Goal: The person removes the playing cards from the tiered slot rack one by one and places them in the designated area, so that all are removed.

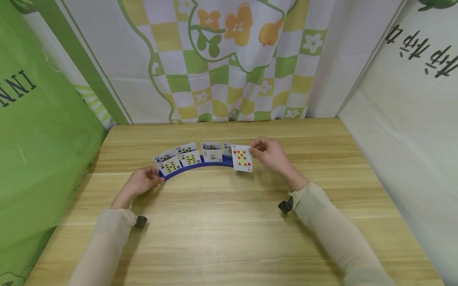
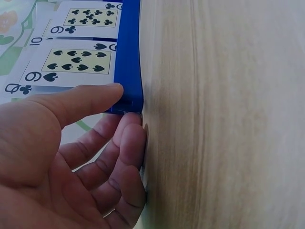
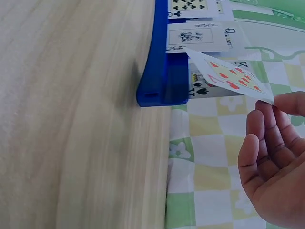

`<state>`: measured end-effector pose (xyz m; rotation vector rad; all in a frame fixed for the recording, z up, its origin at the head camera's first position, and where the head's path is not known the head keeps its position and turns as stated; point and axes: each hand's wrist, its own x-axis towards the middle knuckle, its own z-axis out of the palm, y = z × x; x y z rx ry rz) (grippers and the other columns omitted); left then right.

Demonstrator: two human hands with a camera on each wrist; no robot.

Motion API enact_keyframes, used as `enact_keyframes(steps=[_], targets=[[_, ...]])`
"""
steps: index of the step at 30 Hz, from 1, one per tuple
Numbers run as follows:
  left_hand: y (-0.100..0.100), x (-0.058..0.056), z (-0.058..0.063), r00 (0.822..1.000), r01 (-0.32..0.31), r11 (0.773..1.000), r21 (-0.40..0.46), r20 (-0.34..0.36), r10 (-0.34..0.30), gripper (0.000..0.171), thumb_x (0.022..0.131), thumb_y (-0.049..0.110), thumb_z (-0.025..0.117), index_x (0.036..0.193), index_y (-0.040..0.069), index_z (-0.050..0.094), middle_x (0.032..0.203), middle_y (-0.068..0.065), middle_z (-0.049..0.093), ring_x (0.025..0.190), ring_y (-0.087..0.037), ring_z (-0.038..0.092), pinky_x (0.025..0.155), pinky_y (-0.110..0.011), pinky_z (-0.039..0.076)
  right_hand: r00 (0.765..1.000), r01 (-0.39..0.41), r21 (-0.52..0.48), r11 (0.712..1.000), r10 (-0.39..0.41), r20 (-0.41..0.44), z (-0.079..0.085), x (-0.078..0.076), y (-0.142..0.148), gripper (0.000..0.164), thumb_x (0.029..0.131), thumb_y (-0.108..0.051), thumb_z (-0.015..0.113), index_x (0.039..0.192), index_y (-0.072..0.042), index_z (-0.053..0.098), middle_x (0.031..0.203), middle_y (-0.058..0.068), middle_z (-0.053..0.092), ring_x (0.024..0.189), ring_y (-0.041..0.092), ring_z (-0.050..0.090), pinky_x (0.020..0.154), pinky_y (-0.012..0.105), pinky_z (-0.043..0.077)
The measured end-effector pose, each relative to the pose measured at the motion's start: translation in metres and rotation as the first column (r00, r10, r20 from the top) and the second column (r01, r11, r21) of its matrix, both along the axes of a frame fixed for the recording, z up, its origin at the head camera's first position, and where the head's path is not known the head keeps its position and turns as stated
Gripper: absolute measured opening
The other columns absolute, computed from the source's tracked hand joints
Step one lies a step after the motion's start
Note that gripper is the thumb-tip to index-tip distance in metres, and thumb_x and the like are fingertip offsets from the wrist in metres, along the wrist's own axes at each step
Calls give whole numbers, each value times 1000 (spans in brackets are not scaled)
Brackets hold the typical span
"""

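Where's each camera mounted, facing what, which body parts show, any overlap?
Head: head-worn, facing forward and down at the curved blue plastic card holder on the light wood-grain table; left hand, right hand, beige-sleeved forearms show.
Left wrist: on that wrist, facing the holder's left end; left hand only.
Right wrist: on that wrist, facing the holder's right end and white seven-of-hearts card; right hand only.
Head and right wrist share that card.

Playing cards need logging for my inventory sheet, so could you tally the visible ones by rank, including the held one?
King: 1
Queens: 2
Ten: 1
Nines: 2
Seven: 1
Joker, by its look: 1
Total: 8 visible cards
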<state>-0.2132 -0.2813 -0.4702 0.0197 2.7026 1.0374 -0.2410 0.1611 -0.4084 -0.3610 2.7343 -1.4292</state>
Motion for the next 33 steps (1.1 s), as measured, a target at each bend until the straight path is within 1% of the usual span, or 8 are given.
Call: enact_keyframes(steps=[7, 11, 12, 17, 19, 24, 26, 33], targets=[[1, 0, 0, 1000, -3, 1000, 9, 6, 3, 39, 91, 23, 73, 117, -3, 61, 103, -18, 70, 80, -18, 64, 70, -28, 48, 999, 29, -75, 997, -26, 44, 7, -1, 7, 15, 98, -19, 63, 107, -7, 65, 94, 11, 67, 82, 21, 63, 71, 33, 53], [0, 0, -2, 1000, -3, 1000, 2, 7, 3, 38, 91, 23, 72, 117, -3, 61, 103, -18, 70, 79, -17, 64, 70, -28, 48, 998, 36, -101, 994, -31, 45, 10, -2, 12, 16, 98, -19, 62, 107, -6, 66, 95, 12, 68, 83, 23, 64, 71, 32, 54], [-1, 0, -2, 1000, -4, 1000, 1, 6, 4, 38, 91, 23, 72, 117, -3, 61, 103, -18, 70, 79, -17, 64, 70, -28, 48, 998, 38, -104, 994, -34, 46, 10, -2, 13, 17, 98, -20, 62, 107, -6, 66, 95, 12, 68, 84, 24, 64, 71, 30, 53], [-2, 0, -3, 1000, -9, 1000, 5, 9, 9, 37, 92, 22, 71, 117, -3, 61, 103, -17, 70, 78, -17, 63, 68, -28, 49, 996, 55, -150, 987, -44, 74, 12, -4, 19, 19, 98, -21, 61, 108, -5, 65, 94, 12, 68, 92, 37, 63, 69, 27, 52], [-2, 0, -4, 1000, -11, 1000, 8, 10, 11, 37, 92, 22, 71, 117, -3, 61, 103, -18, 70, 78, -17, 63, 67, -28, 49, 995, 64, -173, 983, -51, 83, 13, -5, 21, 20, 98, -21, 62, 108, -5, 65, 93, 11, 68, 93, 38, 63, 69, 27, 51], [-2, 0, -5, 1000, -12, 1000, 12, 8, 12, 36, 92, 21, 71, 117, -3, 61, 103, -18, 70, 77, -15, 63, 66, -27, 49, 995, 78, -203, 976, -64, 78, 18, -7, 26, 22, 98, -22, 61, 109, -2, 64, 89, 8, 67, 83, 23, 63, 69, 27, 51], [-2, 0, -5, 1000, -13, 1000, 13, 8, 13, 35, 92, 21, 71, 116, -3, 61, 103, -18, 70, 77, -15, 63, 66, -27, 50, 994, 85, -212, 974, -70, 79, 21, -8, 27, 24, 99, -22, 61, 109, -1, 64, 89, 6, 67, 82, 19, 63, 69, 27, 51], [-1, 1, -5, 1000, -23, 999, 26, 15, 23, 35, 92, 21, 71, 117, -2, 61, 104, -18, 70, 77, -16, 63, 66, -27, 50, 987, 138, -240, 961, -112, 118, 22, -15, 34, 28, 99, -25, 61, 112, 0, 63, 87, 1, 65, 81, 14, 61, 68, 24, 50]])
